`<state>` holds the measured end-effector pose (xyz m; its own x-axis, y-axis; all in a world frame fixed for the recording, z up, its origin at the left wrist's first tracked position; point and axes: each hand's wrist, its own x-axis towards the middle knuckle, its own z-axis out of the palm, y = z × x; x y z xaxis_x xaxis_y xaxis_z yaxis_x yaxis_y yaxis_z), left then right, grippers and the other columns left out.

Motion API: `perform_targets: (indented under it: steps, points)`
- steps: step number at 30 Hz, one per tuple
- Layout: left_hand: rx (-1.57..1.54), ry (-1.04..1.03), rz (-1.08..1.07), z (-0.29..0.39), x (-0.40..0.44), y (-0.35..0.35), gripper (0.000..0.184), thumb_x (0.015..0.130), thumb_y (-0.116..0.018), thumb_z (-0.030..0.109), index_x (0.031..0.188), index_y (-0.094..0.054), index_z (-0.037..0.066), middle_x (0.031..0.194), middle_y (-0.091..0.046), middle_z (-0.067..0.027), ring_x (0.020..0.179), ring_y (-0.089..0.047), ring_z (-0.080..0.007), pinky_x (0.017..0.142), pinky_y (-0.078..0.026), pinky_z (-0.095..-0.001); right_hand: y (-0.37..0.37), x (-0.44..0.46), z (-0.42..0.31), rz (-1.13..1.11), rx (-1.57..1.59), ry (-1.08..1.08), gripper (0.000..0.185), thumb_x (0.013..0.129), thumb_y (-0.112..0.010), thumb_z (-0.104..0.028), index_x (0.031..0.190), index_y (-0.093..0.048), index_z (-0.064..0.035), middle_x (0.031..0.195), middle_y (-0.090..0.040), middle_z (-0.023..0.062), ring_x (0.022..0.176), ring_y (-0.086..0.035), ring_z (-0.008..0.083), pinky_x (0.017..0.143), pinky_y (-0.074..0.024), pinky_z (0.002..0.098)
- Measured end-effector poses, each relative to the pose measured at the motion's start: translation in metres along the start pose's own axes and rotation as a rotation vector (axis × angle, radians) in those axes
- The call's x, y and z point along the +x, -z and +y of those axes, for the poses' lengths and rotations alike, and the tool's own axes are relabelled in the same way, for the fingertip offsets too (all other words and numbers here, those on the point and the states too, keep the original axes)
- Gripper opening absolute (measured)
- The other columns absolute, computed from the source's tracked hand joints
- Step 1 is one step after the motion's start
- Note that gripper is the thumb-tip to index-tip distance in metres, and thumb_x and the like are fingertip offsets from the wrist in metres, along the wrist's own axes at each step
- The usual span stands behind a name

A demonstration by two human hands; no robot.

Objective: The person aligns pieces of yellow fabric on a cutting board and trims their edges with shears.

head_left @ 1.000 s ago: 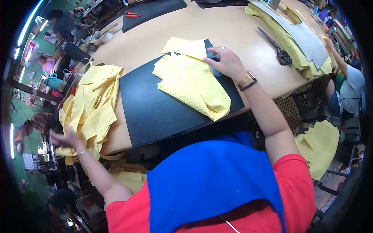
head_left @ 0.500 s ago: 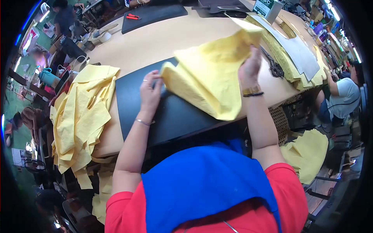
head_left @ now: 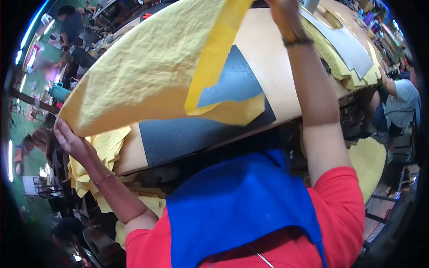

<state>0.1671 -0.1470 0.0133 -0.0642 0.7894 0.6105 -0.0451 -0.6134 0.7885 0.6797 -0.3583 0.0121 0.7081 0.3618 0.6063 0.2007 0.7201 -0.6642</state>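
a broad, pale tabletop (head_left: 268, 49) spans the middle of the room. to the left, a green floor (head_left: 32, 123) runs past a dark bar (head_left: 33, 102) and crowded work surfaces. a bright tube light (head_left: 35, 24) glows at the far left, another light strip (head_left: 10, 161) nearer. a dark chair (head_left: 96, 239) stands near left; dark metal framing (head_left: 377, 215) stands near right.

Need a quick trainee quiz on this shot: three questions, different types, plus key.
1. True or false: the left hand holds an edge of the yellow cloth.
2. In the picture, the right hand is:
A) lower than the left hand
B) level with it
C) higher than it
3. Fill in: the mat on the table is ____ in colour.

Key: 1. True. 2. C. 3. Black.
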Motion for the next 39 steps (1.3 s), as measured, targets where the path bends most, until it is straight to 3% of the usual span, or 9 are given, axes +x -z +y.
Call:
perform_targets:
  steps: [3, 5, 8, 9, 12, 18, 21, 30, 39]
  points:
    - [0.626, -0.313, -0.164, -0.001, -0.022, 0.004, 0.026, 0.099, -0.052, 0.020, 0.112, -0.056, -0.003, 0.099, -0.059, -0.0082, 0.091, -0.055, -0.0123, 0.082, -0.045, -0.0300, 0.013, 0.031, 0.061, 0.081, -0.207, -0.115, 0.023, 0.092, -0.057, -0.025, 0.095, -0.058, -0.0023, 0.085, -0.065, 0.0085, 0.078, -0.065, 0.0206, 0.073, -0.0555, 0.0322]
    - [0.622, 0.095, -0.509, 0.011, -0.064, -0.001, 0.034, 0.096, -0.058, 0.024, 0.114, -0.055, -0.004, 0.080, -0.062, -0.0059, 0.070, -0.055, -0.0107, 0.066, -0.046, -0.0261, -0.006, -0.005, 0.024, 0.317, -0.612, -0.502, 0.030, 0.091, -0.060, -0.027, 0.109, -0.054, -0.0050, 0.097, -0.063, 0.0088, 0.082, -0.063, 0.0205, 0.072, -0.0560, 0.0345]
    - [0.778, 0.593, -0.928, 0.016, -0.098, -0.001, 0.044, 0.091, -0.062, 0.033, 0.119, -0.057, -0.001, 0.083, -0.069, -0.0106, 0.055, -0.056, -0.0111, 0.054, -0.045, -0.0254, 0.050, -0.065, 0.058, -0.028, -0.910, -0.125, 0.058, 0.087, -0.066, -0.037, 0.128, -0.046, -0.0010, 0.106, -0.063, 0.0119, 0.094, -0.061, 0.0204, 0.084, -0.0492, 0.0316]
    - [0.804, 0.434, -0.891, 0.013, -0.103, -0.005, 0.044, 0.090, -0.062, 0.032, 0.118, -0.058, -0.001, 0.088, -0.069, -0.0117, 0.061, -0.058, -0.0132, 0.059, -0.046, -0.0271, 0.066, -0.090, 0.073, -0.120, -1.006, 0.147, 0.063, 0.086, -0.067, -0.044, 0.127, -0.049, -0.0008, 0.102, -0.064, 0.0126, 0.092, -0.062, 0.0216, 0.084, -0.0489, 0.0336]
    - [0.758, 0.170, -0.818, -0.005, -0.102, -0.028, 0.042, 0.090, -0.062, 0.029, 0.120, -0.058, -0.001, 0.109, -0.065, -0.0168, 0.095, -0.063, -0.0246, 0.087, -0.047, -0.0357, 0.020, -0.190, -0.012, -0.429, -1.100, -0.305, 0.050, 0.086, -0.066, -0.044, 0.110, -0.059, -0.0013, 0.097, -0.065, 0.0140, 0.093, -0.061, 0.0262, 0.084, -0.0482, 0.0371]
    - [0.459, -0.572, -1.244, 0.015, -0.147, -0.120, 0.060, 0.075, -0.074, 0.045, 0.121, -0.059, 0.009, 0.128, -0.054, -0.0144, 0.117, -0.052, -0.0339, 0.098, -0.039, -0.0446, 0.010, -0.265, -0.057, -0.450, -1.285, -0.280, 0.034, 0.086, -0.065, -0.035, 0.105, -0.063, -0.0069, 0.104, -0.064, 0.0106, 0.101, -0.059, 0.0296, 0.093, -0.0437, 0.0435]
    - [0.447, -0.566, -1.529, 0.024, -0.204, -0.116, 0.060, 0.073, -0.076, 0.045, 0.120, -0.058, 0.011, 0.133, -0.051, -0.0164, 0.121, -0.050, -0.0346, 0.099, -0.037, -0.0526, 0.010, -0.275, -0.061, -0.574, -1.484, -0.139, 0.034, 0.084, -0.066, -0.034, 0.108, -0.062, -0.0097, 0.114, -0.061, 0.0092, 0.111, -0.055, 0.0282, 0.100, -0.0362, 0.0546]
    - [-0.261, 0.541, -0.784, -0.017, -0.164, -0.086, 0.010, 0.100, -0.047, 0.014, 0.094, -0.050, 0.007, 0.109, -0.061, -0.0079, 0.092, -0.055, -0.0107, 0.082, -0.047, -0.0269, -0.042, -0.220, 0.033, -0.990, -1.538, -0.044, 0.046, 0.087, -0.059, -0.043, 0.116, -0.059, -0.0068, 0.124, -0.056, 0.0125, 0.119, -0.050, 0.0294, 0.096, -0.0298, 0.0668]
    - [-0.148, -0.245, -1.301, 0.084, -0.125, -0.140, 0.026, 0.089, -0.064, 0.025, 0.104, -0.062, 0.004, 0.127, -0.057, -0.0213, 0.121, -0.053, -0.0360, 0.101, -0.039, -0.0427, -0.170, -0.103, 0.091, -1.104, -1.186, -0.421, 0.036, 0.087, -0.053, -0.029, 0.112, -0.064, -0.0048, 0.108, -0.065, 0.0167, 0.104, -0.060, 0.0323, 0.089, -0.0436, 0.0526]
